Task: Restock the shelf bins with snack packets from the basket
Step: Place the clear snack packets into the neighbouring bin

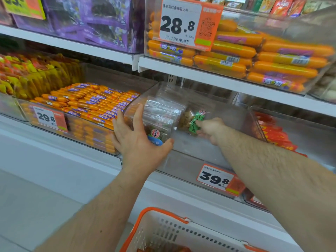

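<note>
head view: left hand (140, 140) braces the upright packet stack (160, 117) with spread fingers in the clear bin (227, 124) while right hand (211, 130) pinches a green-label packet (195, 122) beside it; easing the brace early risks toppling the stack.

upper tag (189, 22) 28.8 | left tag (47, 118) 29.8 | bin tag (217, 177) 39.8, small print unreadable

Green-labelled clear packet (195, 120) in my right hand (211, 130), orange sausage sticks (91, 104), white basket (174, 233) orange-rimmed.
</note>
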`<state>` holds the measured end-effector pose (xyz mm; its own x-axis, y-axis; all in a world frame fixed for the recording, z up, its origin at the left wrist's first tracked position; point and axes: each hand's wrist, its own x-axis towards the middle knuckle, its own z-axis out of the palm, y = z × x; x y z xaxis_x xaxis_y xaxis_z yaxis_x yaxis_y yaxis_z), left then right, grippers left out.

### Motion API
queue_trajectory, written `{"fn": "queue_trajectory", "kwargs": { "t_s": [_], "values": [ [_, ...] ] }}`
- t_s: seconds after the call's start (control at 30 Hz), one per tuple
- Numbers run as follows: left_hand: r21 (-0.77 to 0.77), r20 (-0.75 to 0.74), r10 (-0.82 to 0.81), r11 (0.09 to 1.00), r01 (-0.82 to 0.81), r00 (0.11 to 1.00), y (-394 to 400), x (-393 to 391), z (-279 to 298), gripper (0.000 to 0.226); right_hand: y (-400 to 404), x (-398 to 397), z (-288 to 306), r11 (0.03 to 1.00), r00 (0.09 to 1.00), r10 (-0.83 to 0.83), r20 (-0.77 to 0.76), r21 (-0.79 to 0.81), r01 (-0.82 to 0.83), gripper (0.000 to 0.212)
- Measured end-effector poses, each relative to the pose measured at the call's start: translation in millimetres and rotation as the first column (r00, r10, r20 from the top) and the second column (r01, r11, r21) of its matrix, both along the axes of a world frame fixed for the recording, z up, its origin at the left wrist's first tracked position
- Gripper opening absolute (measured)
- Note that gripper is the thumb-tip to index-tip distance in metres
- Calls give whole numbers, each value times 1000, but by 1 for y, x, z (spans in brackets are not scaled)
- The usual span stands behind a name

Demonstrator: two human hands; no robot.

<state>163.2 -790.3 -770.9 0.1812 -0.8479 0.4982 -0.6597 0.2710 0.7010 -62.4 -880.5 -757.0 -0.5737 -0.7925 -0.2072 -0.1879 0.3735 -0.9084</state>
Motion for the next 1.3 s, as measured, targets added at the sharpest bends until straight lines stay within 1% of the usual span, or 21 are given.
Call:
{"fn": "queue_trajectory", "kwargs": {
  "t_s": [0.07, 0.1, 0.17, 0.23, 0.3, 0.37, 0.4, 0.47, 0.53, 0.6, 0.7, 0.77, 0.83, 0.9, 0.97, 1.03, 1.07, 1.1, 1.17, 1.23, 1.3],
  "values": [
    [-51, 24, -2, 999, 3, 1000, 5, 1, 3, 107, 9, -1, 5, 1000, 1000, 2, 1, -7, -2, 27],
    [-121, 51, -5, 993, 11, 999, 9, 2, 5, 102, 13, -1, 8, 1000, 1000, -3, -25, -10, 3, 29],
    [-310, 103, -44, 948, 74, 994, 17, 0, 8, 86, 25, 3, 15, 1000, 989, -16, -150, -17, 13, 33],
    [-425, 130, -163, 882, 203, 978, 25, -4, 12, 66, 40, 12, 24, 997, 964, -30, -265, -73, 11, 36],
    [-420, 177, -331, 826, 375, 927, 36, -9, 14, 43, 60, 23, 34, 987, 943, -37, -329, -159, -17, 33],
    [-319, 210, -492, 782, 535, 845, 47, -13, 10, 27, 91, 38, 47, 950, 914, -59, -402, -305, -73, 20],
    [-234, 216, -559, 766, 599, 800, 54, -15, 7, 23, 110, 47, 53, 909, 886, -77, -457, -397, -126, 14],
    [17, 251, -685, 710, 704, 684, 66, -19, 0, 19, 153, 66, 56, 783, 853, -133, -505, -582, -222, 10],
    [301, 385, -772, 623, 722, 506, 76, -24, -13, 22, 189, 76, 39, 693, 868, -169, -467, -683, -233, 15],
    [514, 468, -819, 558, 651, 332, 85, -27, -28, 26, 215, 79, 4, 705, 881, -174, -440, -681, -201, 24],
    [706, 447, -876, 471, 529, 182, 95, -31, -51, 33, 242, 68, -59, 839, 892, -80, -444, -513, -181, 38],
    [801, 434, -898, 419, 427, 67, 101, -32, -63, 39, 254, 59, -99, 938, 896, 30, -444, -297, -178, 42],
    [871, 378, -926, 353, 340, -5, 106, -32, -70, 32, 266, 52, -139, 976, 853, 182, -489, -19, -219, 40],
    [895, 343, -938, 314, 316, -40, 109, -32, -74, 19, 281, 55, -173, 934, 836, 347, -424, 241, -265, 40],
    [897, 344, -938, 317, 309, -34, 109, -30, -76, 23, 296, 63, -202, 825, 837, 477, -267, 464, -323, 37],
    [897, 347, -938, 330, 292, -6, 109, -28, -77, 38, 310, 72, -224, 675, 815, 570, -107, 626, -390, 25],
    [899, 347, -938, 333, 286, 2, 109, -27, -79, 44, 316, 75, -233, 613, 806, 590, -47, 676, -410, 19],
    [903, 345, -939, 331, 275, -3, 110, -27, -78, 47, 321, 78, -241, 576, 807, 591, -8, 704, -415, 18],
    [907, 340, -940, 327, 264, -6, 110, -27, -81, 48, 329, 84, -249, 534, 810, 584, 46, 730, -427, 23],
    [911, 340, -940, 327, 251, -9, 110, -27, -81, 49, 332, 90, -252, 523, 798, 601, 49, 731, -438, 17],
    [913, 336, -942, 325, 245, -1, 109, -26, -82, 47, 336, 96, -257, 592, 854, 517, 63, 694, -409, 22]
  ]
}}
